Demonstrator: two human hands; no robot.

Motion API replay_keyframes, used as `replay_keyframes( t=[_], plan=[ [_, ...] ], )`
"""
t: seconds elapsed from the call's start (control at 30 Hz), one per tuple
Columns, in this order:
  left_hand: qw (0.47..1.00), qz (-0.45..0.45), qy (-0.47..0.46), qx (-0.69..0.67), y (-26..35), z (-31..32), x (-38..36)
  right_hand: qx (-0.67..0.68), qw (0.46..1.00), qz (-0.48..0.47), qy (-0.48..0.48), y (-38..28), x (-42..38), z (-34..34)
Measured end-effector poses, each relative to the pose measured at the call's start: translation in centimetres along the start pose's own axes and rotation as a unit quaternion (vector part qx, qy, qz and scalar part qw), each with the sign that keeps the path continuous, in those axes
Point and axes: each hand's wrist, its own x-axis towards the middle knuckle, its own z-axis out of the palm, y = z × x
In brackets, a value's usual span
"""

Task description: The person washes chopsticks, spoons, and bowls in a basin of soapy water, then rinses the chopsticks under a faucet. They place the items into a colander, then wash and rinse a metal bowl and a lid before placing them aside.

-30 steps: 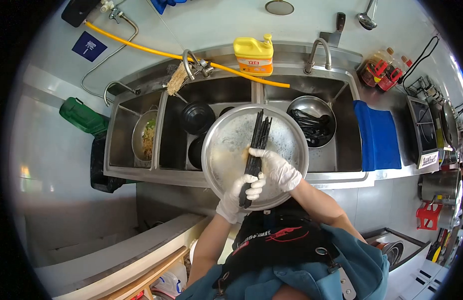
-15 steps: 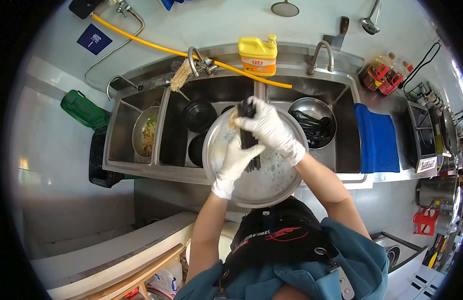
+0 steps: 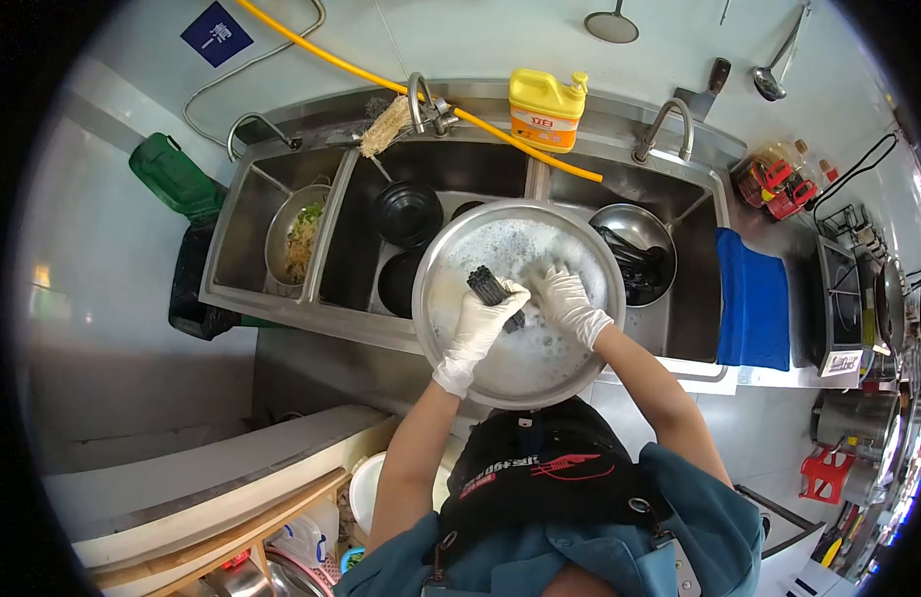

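White-gloved left hand (image 3: 477, 320) gripping bundle of black chopsticks (image 3: 493, 293) over large round steel basin (image 3: 451, 254) of suds at sink's (image 3: 281, 306) front edge, white-gloved right hand (image 3: 570, 303) closed on a sponge, barely visible, in the foam

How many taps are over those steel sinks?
3: a curved steel tap above the left sink, a second steel tap above the middle sink, a third steel tap above the right sink. Others may be hidden.
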Motion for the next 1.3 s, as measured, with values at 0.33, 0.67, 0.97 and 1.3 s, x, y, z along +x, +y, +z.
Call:
replay_keyframes(
  t=[0.33,0.67,0.97,1.3],
  plan=[
    [0.999,0.009,-0.032,-0.009,-1.8,0.5,0.3,0.666,0.744,0.035,0.048,-5.2,-1.3,-14.2],
    [0.986,0.137,0.037,0.090,-2.2,2.6,0.2,0.448,0.879,-0.114,0.112,-7.8,1.2,-12.5],
    [0.999,0.025,-0.032,0.028,-0.4,2.3,0.6,0.560,0.821,-0.066,0.090,-7.4,0.1,-14.0],
    [1.000,0.013,-0.024,0.008,0.0,2.0,0.8,0.717,0.678,0.053,0.157,-4.8,2.3,-12.8]
  ],
)
